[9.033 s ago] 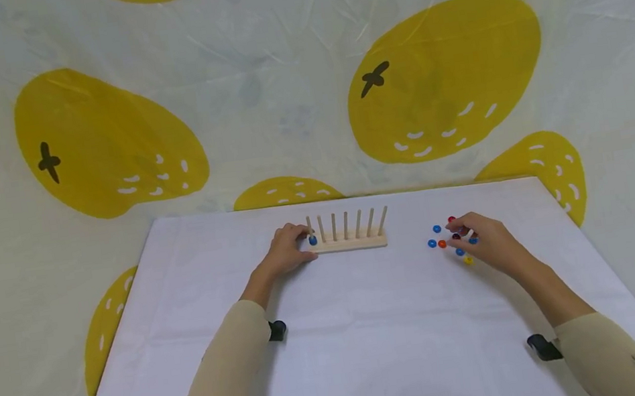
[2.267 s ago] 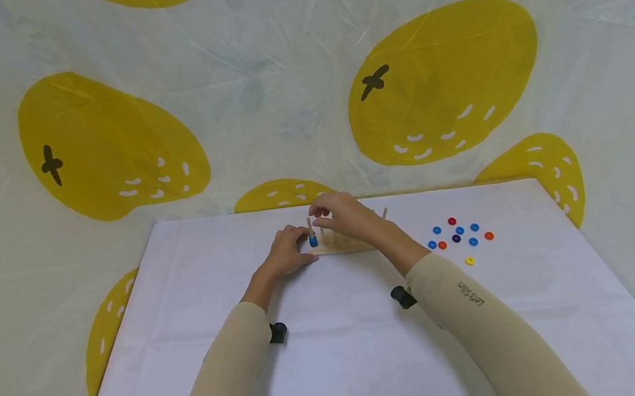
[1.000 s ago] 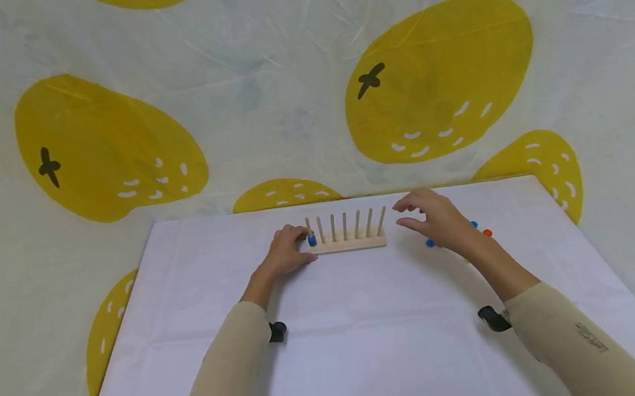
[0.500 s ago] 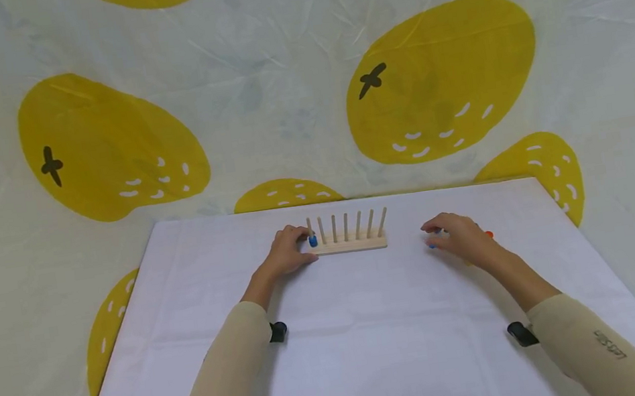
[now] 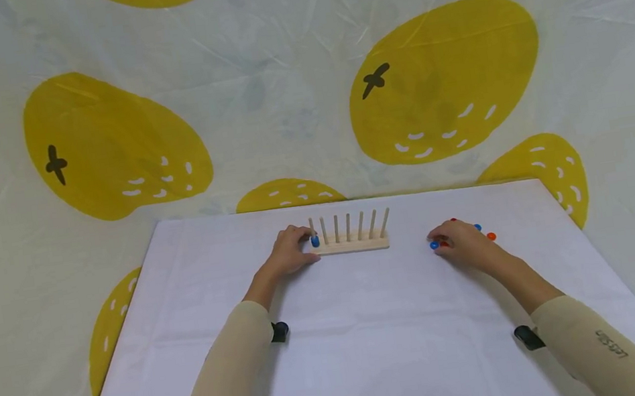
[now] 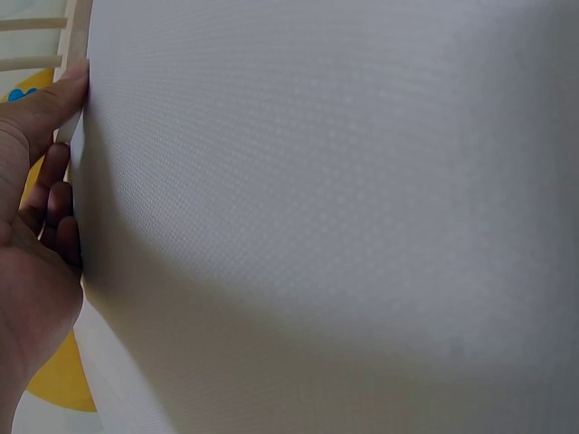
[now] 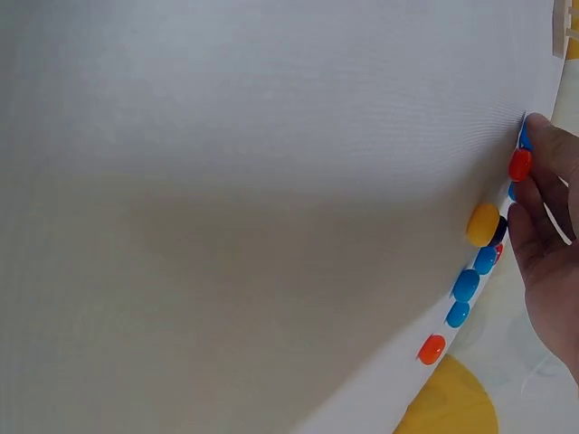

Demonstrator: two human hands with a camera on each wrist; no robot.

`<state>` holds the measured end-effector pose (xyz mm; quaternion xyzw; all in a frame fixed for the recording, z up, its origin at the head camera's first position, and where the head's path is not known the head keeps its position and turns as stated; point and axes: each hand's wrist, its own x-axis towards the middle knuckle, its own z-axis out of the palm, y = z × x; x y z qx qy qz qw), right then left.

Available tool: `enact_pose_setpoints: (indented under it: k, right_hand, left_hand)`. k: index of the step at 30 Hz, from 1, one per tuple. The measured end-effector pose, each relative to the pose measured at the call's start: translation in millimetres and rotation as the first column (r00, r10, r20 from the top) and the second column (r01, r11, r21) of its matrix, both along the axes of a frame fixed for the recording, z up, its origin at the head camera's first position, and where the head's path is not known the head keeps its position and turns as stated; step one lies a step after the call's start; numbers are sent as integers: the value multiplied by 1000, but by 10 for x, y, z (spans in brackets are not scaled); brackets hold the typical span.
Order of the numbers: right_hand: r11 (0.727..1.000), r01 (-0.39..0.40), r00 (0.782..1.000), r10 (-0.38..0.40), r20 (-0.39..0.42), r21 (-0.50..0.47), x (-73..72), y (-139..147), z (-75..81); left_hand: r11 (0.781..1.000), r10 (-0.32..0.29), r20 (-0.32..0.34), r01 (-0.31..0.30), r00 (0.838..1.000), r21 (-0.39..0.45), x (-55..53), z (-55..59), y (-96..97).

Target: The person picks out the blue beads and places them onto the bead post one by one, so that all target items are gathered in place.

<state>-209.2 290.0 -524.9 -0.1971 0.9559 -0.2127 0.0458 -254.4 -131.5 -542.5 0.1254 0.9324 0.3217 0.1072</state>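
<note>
A wooden peg rack (image 5: 354, 245) with a row of upright pegs stands near the far edge of the table. Blue beads (image 5: 315, 241) sit on its leftmost peg. The left hand (image 5: 286, 251) grips the rack's left end, thumb on the near side; its thumb (image 6: 63, 95) shows on the base in the left wrist view. The right hand (image 5: 462, 242) is low over loose beads on the right, thumb and forefinger apart around them. One fingertip is at a blue bead (image 7: 526, 137), beside an orange-red bead (image 7: 520, 165). The hand hides several beads from the head view.
A yellow bead (image 7: 483, 225), a dark bead (image 7: 499, 231) and an orange bead (image 7: 431, 350) lie near the right hand, with several blue ones. The white tabletop (image 5: 368, 340) ends at a backdrop (image 5: 279, 95) printed with yellow fruit.
The right hand went from the rack back right and down to the loose beads, and its fingers have drawn closer together. The left hand has stayed on the rack.
</note>
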Motion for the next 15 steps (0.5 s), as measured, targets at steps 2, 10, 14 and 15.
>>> enact_pose_setpoints:
  k: [2,10,14,15]
  right_hand:
    - [1000,-3,1000,3,-3,5,1,1,-12]
    - [1000,-1,1000,1,-3,23,0,-2,-30]
    - [1000,7,1000,-7,7,20,-12,-11,-21]
    - [1000,8,1000,-8,8,17,-16,-15,-14]
  left_hand:
    - [1000,2,1,-2,1000,-2,-3,-7,6]
    - [1000,10,12,-10,1000,-1,3,-3,15]
    - [1000,5,2,-5,1000,-10,-5,-1,10]
    - [1000,5,2,-5,1000,-11,-7,-1,8]
